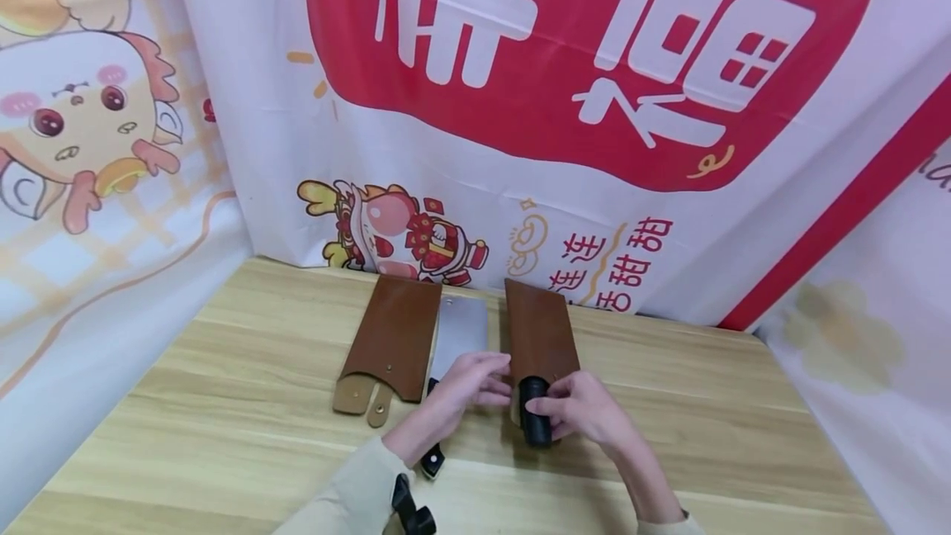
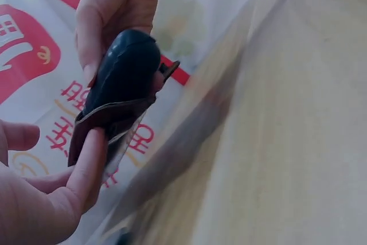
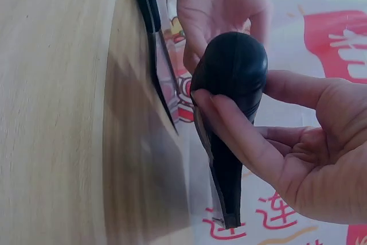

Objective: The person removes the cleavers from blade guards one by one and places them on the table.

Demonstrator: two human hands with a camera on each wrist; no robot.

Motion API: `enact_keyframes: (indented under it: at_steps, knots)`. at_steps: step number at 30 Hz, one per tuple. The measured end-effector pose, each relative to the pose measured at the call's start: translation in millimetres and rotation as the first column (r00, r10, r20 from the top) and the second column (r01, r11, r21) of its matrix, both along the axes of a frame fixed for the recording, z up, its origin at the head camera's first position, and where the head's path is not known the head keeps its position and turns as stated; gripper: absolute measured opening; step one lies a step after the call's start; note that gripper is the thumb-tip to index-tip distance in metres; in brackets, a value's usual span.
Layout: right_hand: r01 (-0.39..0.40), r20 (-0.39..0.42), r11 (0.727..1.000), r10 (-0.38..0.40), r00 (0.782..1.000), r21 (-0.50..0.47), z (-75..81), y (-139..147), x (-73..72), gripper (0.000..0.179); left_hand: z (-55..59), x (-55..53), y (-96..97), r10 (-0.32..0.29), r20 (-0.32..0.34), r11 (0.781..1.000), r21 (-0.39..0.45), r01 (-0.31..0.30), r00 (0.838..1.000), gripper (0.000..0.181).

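Note:
A brown leather sheath (image 1: 541, 329) holds a knife whose black handle (image 1: 535, 423) sticks out of the near end; its blade is hidden inside. With thumb and fingers, my right hand (image 1: 587, 411) grips this handle. The left hand (image 1: 471, 386) is at the sheath's left edge. Seen from the left wrist, its fingers (image 2: 86, 170) pinch the sheath near the mouth, below the dark handle (image 2: 126, 64). Under the left forearm lies a cleaver (image 1: 461, 333) with a bare steel blade and black riveted handle. A second brown sheath (image 1: 394, 329) lies beside it.
The sheath at left has tan snap straps (image 1: 379, 405) at its near end. All lies on a pale wooden table (image 1: 691, 428). A printed white and red cloth (image 1: 565, 130) hangs along the far side, with more cloth (image 1: 96, 213) to the left.

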State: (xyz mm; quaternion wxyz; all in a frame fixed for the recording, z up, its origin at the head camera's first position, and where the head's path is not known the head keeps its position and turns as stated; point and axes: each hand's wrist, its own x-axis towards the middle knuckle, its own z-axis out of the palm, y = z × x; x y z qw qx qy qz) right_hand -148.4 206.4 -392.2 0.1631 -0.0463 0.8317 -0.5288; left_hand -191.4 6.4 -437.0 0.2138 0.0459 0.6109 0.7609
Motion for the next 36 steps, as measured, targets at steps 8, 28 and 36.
enact_keyframes:
  at_steps: [8, 28, 36]
  knots:
    - [0.007, -0.073, 0.999, -0.005, 0.997, 0.032, 12.5, -11, 10.1, 0.021, 10.2, -8.4, -10.6, -0.016, 0.032, 0.999, 0.036, 0.015, 0.999, 0.048]
    - [-0.079, -0.238, 0.979, 0.123, 0.964, 0.185, 14.1, -20, 14.2, 0.013, 14.3, -22.8, -33.2, 0.103, 0.108, 0.97, 0.21, -0.124, 0.989, 0.042]
    - [-0.107, -0.264, 0.97, 0.165, 0.95, 0.219, 16.2, -12, 11.8, 0.012, 14.3, -23.6, -35.7, 0.169, 0.103, 0.977, 0.11, -0.18, 0.98, 0.044]
